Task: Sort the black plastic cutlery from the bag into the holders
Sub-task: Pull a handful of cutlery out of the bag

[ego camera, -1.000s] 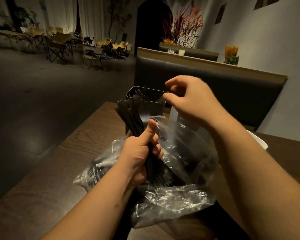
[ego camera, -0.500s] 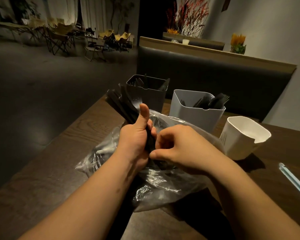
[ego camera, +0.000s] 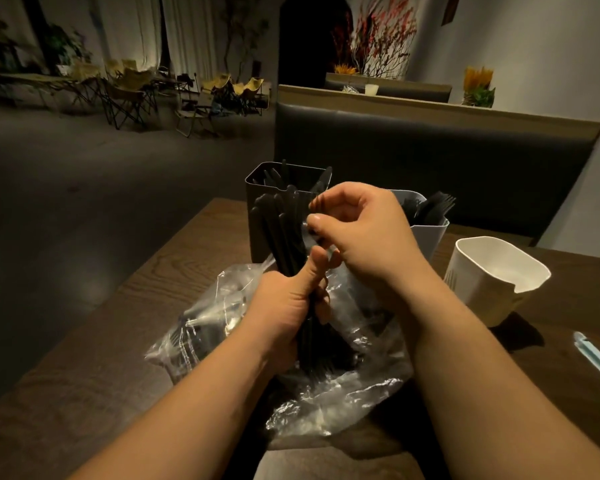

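The counter's (ego camera: 187, 265) left edge is running diagonally from beside the dark holder (ego camera: 257, 216) down toward the near left, with open floor beyond it. A bare strip of counter is lying between that edge and the bag (ego camera: 343, 393). On the right, more bare wood is showing between the white holder (ego camera: 492, 282) and a pale blue stick-like item (ego camera: 596, 358) near the frame's edge. Behind the holders, the padded bench back (ego camera: 430, 161) is closing off the far side.

Half a second ago the right hand (ego camera: 364, 233) was sitting low at the bag beside the left hand's fingers. Now it is raised at the upper ends of the cutlery bundle (ego camera: 281, 230), partly covering the grey holder (ego camera: 426, 237). The bundle, which was leaning left, is now standing more upright in front of the dark holder.

The left hand (ego camera: 284, 306) is gripping the bundle, fingers wrapped round it and thumb pointing up. The right thumb and forefinger are curling close together; whether they are pinching a piece I cannot tell.

The dark holder is holding black pieces, and the grey one black forks. The white holder is standing apart, showing its pale inner wall. The bag is lying crumpled on the counter with more black cutlery inside.
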`<state>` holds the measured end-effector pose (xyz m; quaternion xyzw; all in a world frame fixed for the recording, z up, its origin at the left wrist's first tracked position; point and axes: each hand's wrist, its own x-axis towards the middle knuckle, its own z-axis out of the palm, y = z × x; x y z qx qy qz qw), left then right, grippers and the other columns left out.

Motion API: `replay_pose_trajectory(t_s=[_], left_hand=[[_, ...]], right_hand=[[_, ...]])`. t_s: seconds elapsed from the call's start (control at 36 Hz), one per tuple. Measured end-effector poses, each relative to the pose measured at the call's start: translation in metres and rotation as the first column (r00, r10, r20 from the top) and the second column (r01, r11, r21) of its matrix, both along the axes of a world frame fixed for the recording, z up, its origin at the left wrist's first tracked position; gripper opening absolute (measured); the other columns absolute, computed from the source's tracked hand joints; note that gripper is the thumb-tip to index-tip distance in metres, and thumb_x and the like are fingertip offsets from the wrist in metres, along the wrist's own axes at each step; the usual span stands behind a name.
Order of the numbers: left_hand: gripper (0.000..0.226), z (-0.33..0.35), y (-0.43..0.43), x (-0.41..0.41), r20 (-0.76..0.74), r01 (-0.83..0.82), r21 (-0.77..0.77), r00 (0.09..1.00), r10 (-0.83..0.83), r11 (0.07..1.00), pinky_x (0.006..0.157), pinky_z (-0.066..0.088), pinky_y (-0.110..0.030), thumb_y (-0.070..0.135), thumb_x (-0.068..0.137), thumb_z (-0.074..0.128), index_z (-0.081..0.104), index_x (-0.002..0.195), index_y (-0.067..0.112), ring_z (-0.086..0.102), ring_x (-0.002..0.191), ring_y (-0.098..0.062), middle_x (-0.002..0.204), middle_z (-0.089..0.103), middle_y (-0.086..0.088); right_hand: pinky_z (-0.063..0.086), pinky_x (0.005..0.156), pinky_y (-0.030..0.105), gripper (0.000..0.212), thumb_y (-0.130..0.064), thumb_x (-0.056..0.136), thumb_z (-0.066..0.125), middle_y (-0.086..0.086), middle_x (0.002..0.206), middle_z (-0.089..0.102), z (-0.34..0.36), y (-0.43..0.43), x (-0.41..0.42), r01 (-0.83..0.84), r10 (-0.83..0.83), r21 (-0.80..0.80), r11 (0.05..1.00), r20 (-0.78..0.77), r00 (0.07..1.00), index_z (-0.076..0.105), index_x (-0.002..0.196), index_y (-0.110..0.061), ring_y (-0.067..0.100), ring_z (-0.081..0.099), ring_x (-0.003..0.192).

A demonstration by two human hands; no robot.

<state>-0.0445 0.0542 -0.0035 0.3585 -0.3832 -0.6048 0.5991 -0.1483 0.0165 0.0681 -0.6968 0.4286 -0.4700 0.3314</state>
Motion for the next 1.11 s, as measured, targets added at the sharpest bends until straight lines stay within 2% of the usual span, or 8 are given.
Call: replay_pose_trajectory(t_s=[0.17,0.31,0.5,0.67,0.75,0.94,1.03,1.11], left_hand=[[0.046,-0.003,-0.005,0.005,-0.102,0.005,0.058,0.995,0.001,0.998,0.055,0.036,-0.026,0.060,0.057,0.074,0.056,0.064,0.019,0.041,0.050,-0.014,0.056,0.044,0.002],[0.036,-0.005,-0.007,0.002,-0.179,0.001,0.055,0.984,0.009,0.998,0.060,0.043,-0.030,0.049,0.067,0.074,0.061,0.058,0.017,0.047,0.052,-0.014,0.061,0.048,-0.001],[0.030,-0.003,-0.007,0.001,-0.259,0.013,0.063,0.966,0.004,0.998,0.065,0.054,-0.029,0.043,0.075,0.069,0.067,0.063,0.016,0.058,0.057,-0.016,0.065,0.056,0.000],[0.026,0.002,-0.006,0.003,-0.335,-0.014,0.040,0.942,0.026,0.999,0.067,0.061,-0.030,0.039,0.075,0.069,0.073,0.060,0.017,0.066,0.067,-0.020,0.067,0.060,-0.001],[0.027,0.003,-0.007,0.006,-0.386,-0.017,0.026,0.922,0.026,1.000,0.074,0.063,-0.034,0.040,0.077,0.067,0.071,0.068,0.015,0.070,0.072,-0.021,0.070,0.062,-0.002],[0.027,0.003,-0.010,0.007,-0.408,-0.055,0.020,0.911,0.058,0.998,0.080,0.063,-0.040,0.037,0.076,0.066,0.066,0.075,0.010,0.073,0.082,-0.022,0.073,0.065,-0.004],[0.027,0.003,-0.009,0.007,-0.412,-0.037,0.028,0.910,0.045,0.999,0.080,0.062,-0.040,0.036,0.075,0.069,0.067,0.076,0.010,0.072,0.079,-0.021,0.072,0.064,-0.004],[0.025,0.005,-0.008,0.007,-0.416,-0.030,0.034,0.908,0.042,0.999,0.078,0.062,-0.039,0.035,0.074,0.071,0.071,0.074,0.010,0.069,0.075,-0.021,0.072,0.062,-0.004]], right_hand=[[0.057,0.056,0.021,0.011,-0.007,0.093,0.067,0.000,0.091,0.066,0.022,-0.008,-0.037,0.328,-0.251,-0.222,0.918,0.315,0.916,0.064,0.102,-0.011,0.005,0.069,0.073],[0.048,0.084,0.009,0.026,-0.015,0.090,0.069,-0.006,0.107,0.057,0.040,-0.010,-0.085,0.755,-0.479,-0.425,0.499,0.591,0.649,0.051,0.109,-0.015,-0.016,0.057,0.098],[0.041,0.088,0.001,0.031,-0.005,0.093,0.062,0.017,0.116,0.063,0.022,-0.022,-0.097,0.653,-0.546,-0.667,0.359,0.418,0.727,0.058,0.120,0.009,-0.014,0.051,0.109],[0.044,0.086,0.011,0.023,-0.014,0.095,0.061,0.016,0.107,0.069,0.001,-0.034,-0.098,0.444,-0.651,-0.743,0.500,0.015,0.759,0.068,0.115,-0.006,0.015,0.061,0.100],[0.046,0.083,0.041,0.019,-0.018,0.094,0.063,0.014,0.102,0.071,-0.005,-0.034,-0.098,0.395,-0.721,-0.709,0.585,-0.230,0.654,0.071,0.109,-0.010,0.034,0.060,0.102],[0.035,0.097,0.047,0.035,-0.042,0.094,0.061,0.010,0.128,0.055,0.015,-0.019,-0.097,0.403,-0.707,-0.582,0.706,-0.551,0.444,0.069,0.121,-0.021,0.036,0.039,0.123],[0.047,0.086,0.027,0.026,-0.038,0.094,0.063,0.001,0.111,0.063,0.034,0.005,-0.086,0.311,-0.566,-0.524,0.793,-0.444,0.695,0.066,0.115,-0.024,0.018,0.057,0.108],[0.056,0.066,0.019,0.018,-0.041,0.087,0.062,-0.004,0.079,0.068,0.055,0.046,-0.063,-0.080,-0.019,-0.272,0.959,-0.342,0.940,0.067,0.088,-0.024,0.008,0.067,0.076]])
